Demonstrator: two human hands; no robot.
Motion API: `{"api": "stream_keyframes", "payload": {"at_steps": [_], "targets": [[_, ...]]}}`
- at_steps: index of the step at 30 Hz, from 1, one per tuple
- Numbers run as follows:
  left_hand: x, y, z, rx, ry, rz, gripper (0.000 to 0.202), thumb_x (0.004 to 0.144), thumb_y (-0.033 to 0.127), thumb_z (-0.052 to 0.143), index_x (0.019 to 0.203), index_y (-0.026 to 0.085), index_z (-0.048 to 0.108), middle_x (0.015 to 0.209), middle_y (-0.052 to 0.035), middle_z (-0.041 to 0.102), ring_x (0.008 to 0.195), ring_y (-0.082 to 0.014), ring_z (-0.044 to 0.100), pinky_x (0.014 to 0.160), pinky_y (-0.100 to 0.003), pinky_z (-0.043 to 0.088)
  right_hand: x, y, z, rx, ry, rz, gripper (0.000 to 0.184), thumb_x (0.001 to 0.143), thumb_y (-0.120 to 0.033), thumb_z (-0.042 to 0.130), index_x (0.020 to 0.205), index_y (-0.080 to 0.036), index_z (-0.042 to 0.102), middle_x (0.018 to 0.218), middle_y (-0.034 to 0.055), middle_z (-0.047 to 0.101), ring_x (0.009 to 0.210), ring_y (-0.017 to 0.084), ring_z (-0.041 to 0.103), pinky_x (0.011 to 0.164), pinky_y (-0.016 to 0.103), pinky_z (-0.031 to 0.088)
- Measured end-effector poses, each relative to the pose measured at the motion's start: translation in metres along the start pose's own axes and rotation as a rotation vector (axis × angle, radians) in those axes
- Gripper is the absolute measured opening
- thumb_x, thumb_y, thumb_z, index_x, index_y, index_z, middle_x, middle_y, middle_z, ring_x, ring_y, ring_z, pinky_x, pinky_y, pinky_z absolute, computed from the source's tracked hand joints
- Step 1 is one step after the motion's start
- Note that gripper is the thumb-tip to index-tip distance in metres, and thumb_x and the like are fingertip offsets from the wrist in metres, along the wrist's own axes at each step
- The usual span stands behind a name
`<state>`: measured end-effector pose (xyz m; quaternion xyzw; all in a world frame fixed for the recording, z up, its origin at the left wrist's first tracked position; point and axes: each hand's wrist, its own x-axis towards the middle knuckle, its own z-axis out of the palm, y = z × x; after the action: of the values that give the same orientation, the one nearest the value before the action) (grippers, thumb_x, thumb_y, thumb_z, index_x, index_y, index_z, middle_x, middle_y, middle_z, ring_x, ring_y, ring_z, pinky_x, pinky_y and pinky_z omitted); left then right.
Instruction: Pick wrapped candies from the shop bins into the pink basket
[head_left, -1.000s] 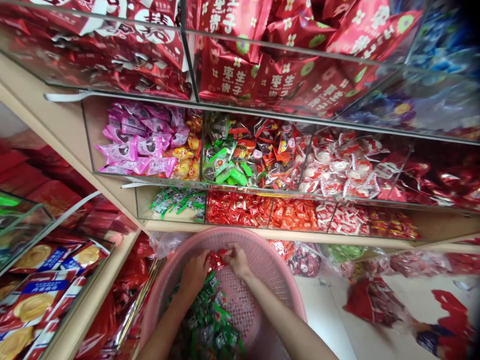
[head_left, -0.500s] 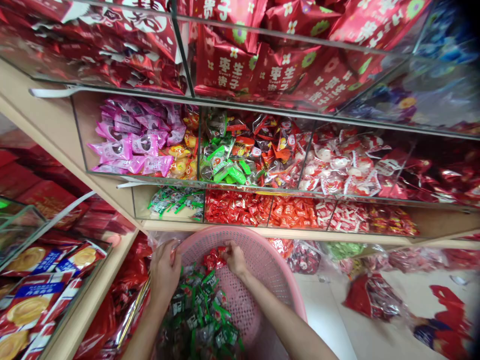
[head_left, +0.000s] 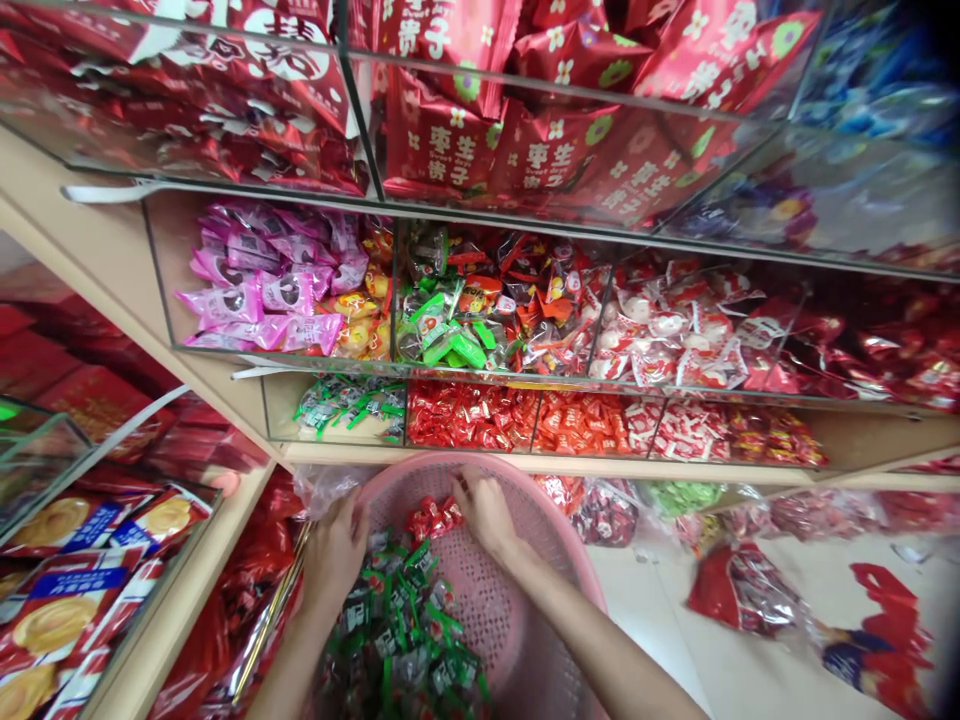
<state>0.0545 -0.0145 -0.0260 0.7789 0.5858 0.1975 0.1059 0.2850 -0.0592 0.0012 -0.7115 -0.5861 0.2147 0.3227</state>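
A pink perforated plastic basket [head_left: 517,640] sits low in front of me. It holds a heap of green-wrapped candies [head_left: 401,625] and a small cluster of red-wrapped candies [head_left: 433,517] near its far rim. My left hand [head_left: 335,552] grips the basket's left rim, fingers curled over it. My right hand [head_left: 487,512] is at the far rim just right of the red candies, fingers bent down; whether it holds any I cannot make out.
Glass-fronted shelf bins rise ahead: green candies [head_left: 351,405], red candies [head_left: 469,415], pink packs [head_left: 262,290], white-red packs [head_left: 690,330], big red bags [head_left: 465,140] on top. Biscuit packs [head_left: 82,570] fill a case at left. Bagged sweets [head_left: 739,590] lie on the floor to the right.
My left hand left the red candies and moved to the basket's left rim. My right hand shifted slightly right along the far rim.
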Motion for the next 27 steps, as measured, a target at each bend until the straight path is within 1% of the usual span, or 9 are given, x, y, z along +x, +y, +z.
{"api": "stream_keyframes", "payload": {"at_steps": [3, 5, 7, 9, 13, 16, 21, 24, 27], "targets": [[-0.001, 0.002, -0.002, 0.028, -0.039, -0.013, 0.041, 0.089, 0.033, 0.037, 0.124, 0.018, 0.051, 0.108, -0.011, 0.065, 0.086, -0.0224, 0.065, 0.073, -0.031, 0.05, 0.016, -0.012, -0.034, -0.057, 0.122, -0.146, 0.024, 0.091, -0.021, 0.038, 0.099, -0.018, 0.06, 0.091, 0.0065, 0.064, 0.083, 0.018, 0.058, 0.077, 0.026, 0.042], [-0.001, 0.003, -0.003, 0.034, -0.056, -0.017, 0.041, 0.089, 0.032, 0.036, 0.126, 0.018, 0.05, 0.109, -0.0107, 0.064, 0.089, -0.022, 0.064, 0.074, -0.03, 0.049, 0.028, -0.014, -0.053, -0.174, 0.184, -0.181, 0.024, 0.09, -0.021, 0.038, 0.102, -0.017, 0.058, 0.094, 0.0082, 0.061, 0.088, 0.02, 0.054, 0.08, 0.029, 0.041], [-0.001, 0.004, -0.004, 0.045, -0.079, -0.025, 0.042, 0.089, 0.03, 0.037, 0.127, 0.018, 0.048, 0.108, -0.0102, 0.064, 0.089, -0.021, 0.064, 0.073, -0.029, 0.048, 0.041, -0.013, -0.067, -0.325, 0.197, -0.175, 0.025, 0.087, -0.019, 0.043, 0.109, -0.016, 0.056, 0.102, 0.0105, 0.058, 0.094, 0.022, 0.051, 0.083, 0.033, 0.041], [0.0, 0.004, -0.004, 0.058, -0.096, -0.032, 0.042, 0.089, 0.029, 0.038, 0.128, 0.018, 0.046, 0.107, -0.0096, 0.064, 0.086, -0.0197, 0.064, 0.072, -0.028, 0.048, 0.054, -0.01, -0.077, -0.439, 0.144, -0.186, 0.033, 0.084, -0.016, 0.047, 0.116, -0.017, 0.051, 0.112, 0.0115, 0.053, 0.099, 0.023, 0.048, 0.085, 0.035, 0.04], [-0.001, 0.004, -0.003, 0.075, -0.092, -0.03, 0.042, 0.09, 0.029, 0.037, 0.128, 0.017, 0.047, 0.109, -0.0103, 0.063, 0.09, -0.0205, 0.063, 0.075, -0.029, 0.048, 0.078, -0.01, -0.083, -0.549, -0.071, -0.27, 0.037, 0.083, -0.012, 0.048, 0.119, -0.019, 0.049, 0.123, 0.0096, 0.05, 0.105, 0.021, 0.046, 0.088, 0.032, 0.039], [-0.001, 0.003, -0.002, 0.091, -0.085, -0.015, 0.043, 0.09, 0.029, 0.036, 0.129, 0.017, 0.046, 0.11, -0.011, 0.063, 0.092, -0.022, 0.063, 0.076, -0.032, 0.048, 0.092, -0.013, -0.08, -0.613, -0.164, -0.261, 0.035, 0.084, -0.012, 0.046, 0.118, -0.019, 0.05, 0.119, 0.0093, 0.054, 0.104, 0.021, 0.048, 0.086, 0.031, 0.039], [-0.001, 0.001, -0.001, 0.1, -0.098, -0.011, 0.044, 0.09, 0.029, 0.037, 0.132, 0.017, 0.044, 0.11, -0.011, 0.062, 0.094, -0.0223, 0.062, 0.078, -0.033, 0.048, 0.1, -0.015, -0.077, -0.652, -0.159, -0.239, 0.033, 0.087, -0.012, 0.041, 0.118, -0.019, 0.05, 0.115, 0.0094, 0.056, 0.105, 0.02, 0.051, 0.085, 0.028, 0.04], [-0.001, 0.001, 0.0, 0.103, -0.102, -0.014, 0.044, 0.09, 0.028, 0.037, 0.132, 0.017, 0.044, 0.11, -0.0114, 0.062, 0.095, -0.0223, 0.062, 0.078, -0.032, 0.048, 0.098, -0.015, -0.078, -0.652, -0.154, -0.26, 0.031, 0.087, -0.013, 0.042, 0.117, -0.019, 0.051, 0.114, 0.0097, 0.056, 0.104, 0.02, 0.052, 0.086, 0.028, 0.039], [-0.001, 0.001, 0.0, 0.093, -0.093, -0.005, 0.044, 0.089, 0.028, 0.038, 0.131, 0.018, 0.044, 0.111, -0.0113, 0.062, 0.096, -0.0221, 0.062, 0.078, -0.032, 0.048, 0.094, -0.015, -0.082, -0.604, -0.105, -0.294, 0.031, 0.087, -0.016, 0.044, 0.117, -0.018, 0.051, 0.113, 0.0101, 0.057, 0.102, 0.02, 0.052, 0.087, 0.029, 0.04]]}}
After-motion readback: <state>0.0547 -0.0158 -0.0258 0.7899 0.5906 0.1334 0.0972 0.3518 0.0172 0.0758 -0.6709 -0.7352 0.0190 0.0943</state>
